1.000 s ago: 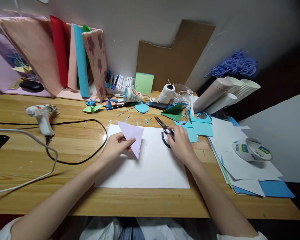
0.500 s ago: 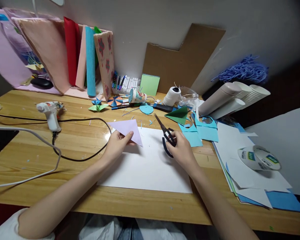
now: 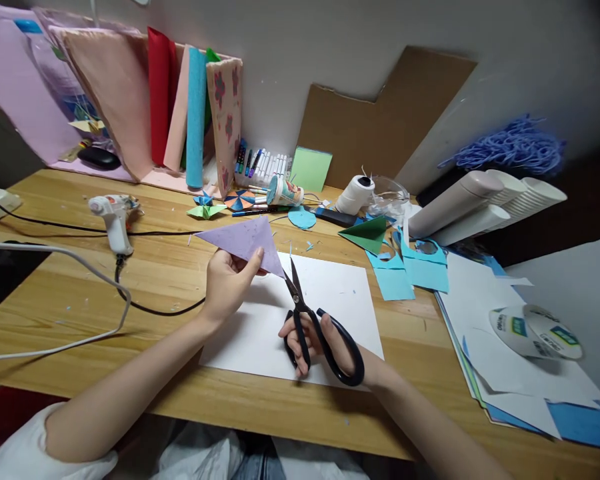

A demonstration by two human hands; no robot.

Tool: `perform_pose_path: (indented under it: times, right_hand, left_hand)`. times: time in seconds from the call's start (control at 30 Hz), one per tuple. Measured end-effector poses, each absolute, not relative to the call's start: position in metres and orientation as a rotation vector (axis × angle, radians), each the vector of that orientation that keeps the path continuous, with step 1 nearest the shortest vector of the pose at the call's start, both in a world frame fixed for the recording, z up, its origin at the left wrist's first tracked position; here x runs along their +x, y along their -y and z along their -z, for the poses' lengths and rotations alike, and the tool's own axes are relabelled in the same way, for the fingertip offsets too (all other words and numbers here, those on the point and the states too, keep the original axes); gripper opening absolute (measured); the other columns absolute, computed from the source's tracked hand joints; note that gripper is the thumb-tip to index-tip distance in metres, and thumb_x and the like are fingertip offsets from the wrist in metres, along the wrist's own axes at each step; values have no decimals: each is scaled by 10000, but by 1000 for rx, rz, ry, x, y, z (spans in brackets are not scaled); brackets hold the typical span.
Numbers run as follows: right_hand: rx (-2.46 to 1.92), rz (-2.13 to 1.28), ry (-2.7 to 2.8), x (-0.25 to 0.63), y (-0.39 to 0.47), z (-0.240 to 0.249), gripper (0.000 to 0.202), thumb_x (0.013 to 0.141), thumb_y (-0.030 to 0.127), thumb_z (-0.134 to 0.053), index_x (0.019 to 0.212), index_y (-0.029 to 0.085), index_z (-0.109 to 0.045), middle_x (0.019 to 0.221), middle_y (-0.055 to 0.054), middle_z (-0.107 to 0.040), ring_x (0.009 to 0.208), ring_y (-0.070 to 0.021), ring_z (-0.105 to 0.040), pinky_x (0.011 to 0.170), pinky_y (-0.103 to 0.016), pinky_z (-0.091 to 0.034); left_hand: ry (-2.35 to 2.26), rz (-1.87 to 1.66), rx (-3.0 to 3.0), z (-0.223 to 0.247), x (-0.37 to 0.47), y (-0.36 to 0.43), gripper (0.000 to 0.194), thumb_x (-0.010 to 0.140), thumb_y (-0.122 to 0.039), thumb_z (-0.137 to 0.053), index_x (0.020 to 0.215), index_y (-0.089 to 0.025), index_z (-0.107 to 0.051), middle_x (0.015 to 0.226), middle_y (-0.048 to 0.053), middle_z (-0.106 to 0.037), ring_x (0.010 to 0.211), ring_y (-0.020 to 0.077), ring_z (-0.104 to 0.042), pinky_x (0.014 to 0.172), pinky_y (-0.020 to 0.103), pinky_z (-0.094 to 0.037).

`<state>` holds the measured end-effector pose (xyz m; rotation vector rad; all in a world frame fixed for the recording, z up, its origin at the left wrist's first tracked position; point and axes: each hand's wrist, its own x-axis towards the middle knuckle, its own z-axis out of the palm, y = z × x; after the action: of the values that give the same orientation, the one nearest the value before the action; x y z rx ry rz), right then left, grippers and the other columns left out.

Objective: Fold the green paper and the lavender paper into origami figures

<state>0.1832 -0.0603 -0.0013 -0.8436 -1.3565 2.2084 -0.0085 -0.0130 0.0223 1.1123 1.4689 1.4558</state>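
Note:
My left hand (image 3: 233,280) pinches a folded purple paper triangle (image 3: 247,241) by its lower edge, thumb on top and fingers beneath. In my right hand (image 3: 320,343) are black-handled scissors (image 3: 300,303), thumb and fingers through the loops. Their blades are parted and point up and away from me, with the tips close to the triangle's right corner; whether they touch it I cannot tell. Both hands are above a white sheet of paper (image 3: 335,287) lying on the wooden table (image 3: 170,353).
A hot glue gun (image 3: 115,223) with its black cord lies at the left. Cut light-blue paper (image 3: 393,283), a green folded paper (image 3: 365,235) and a thread spool (image 3: 355,195) are behind. At the right, a tape roll (image 3: 535,332) rests on a paper stack (image 3: 510,353).
My right hand has swung left and turned palm up, bringing the scissors, now spread, to the triangle's right corner. My left hand has raised and tilted the purple paper. The view has shifted slightly.

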Motion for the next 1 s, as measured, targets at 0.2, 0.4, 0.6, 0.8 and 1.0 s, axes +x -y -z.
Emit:
perform_pose_path:
  times: [0.2,0.4,0.6,0.8,1.0]
  right_hand:
    - [-871,-2162,1422,181,61,-3,621,804,700,-262,997,163,-507,728,10,-423,546,-92,-482,588,-274,-485]
    - [-905,-2143,1457,181,60,-5,578,832,667,-258,997,168,-499,747,11,-416,535,-79,-457,593,-274,-484]
    - [-893,-2134,1482,181,59,-5,578,836,662,-247,996,165,-495,746,15,-405,534,-70,-440,588,-261,-479]
    - [-889,-2115,1513,182,58,-5,594,837,664,-242,998,154,-499,744,13,-410,541,-70,-452,580,-256,-479]
    - [-901,-2087,1519,182,58,4,611,838,670,-230,997,150,-510,718,20,-420,502,-61,-459,544,-249,-478]
  left_hand:
    - [-1414,-1480,1062,-21,-8,11,292,708,-377,-664,780,-115,-557,681,35,-667,570,164,-661,545,251,-551]
    - [-1417,-1453,1081,-21,-8,12,256,725,-350,-657,758,-116,-561,644,25,-662,539,147,-653,522,228,-542]
    - [-1398,-1448,1079,-22,-8,13,281,729,-374,-652,777,-112,-563,664,32,-669,557,152,-657,536,231,-543]
    - [-1374,-1457,1057,-22,-7,13,285,726,-370,-655,792,-107,-569,690,37,-676,565,145,-657,546,228,-548]
    - [-1391,-1464,1023,-22,-6,13,266,715,-351,-667,775,-109,-577,681,29,-677,526,124,-641,518,207,-539]
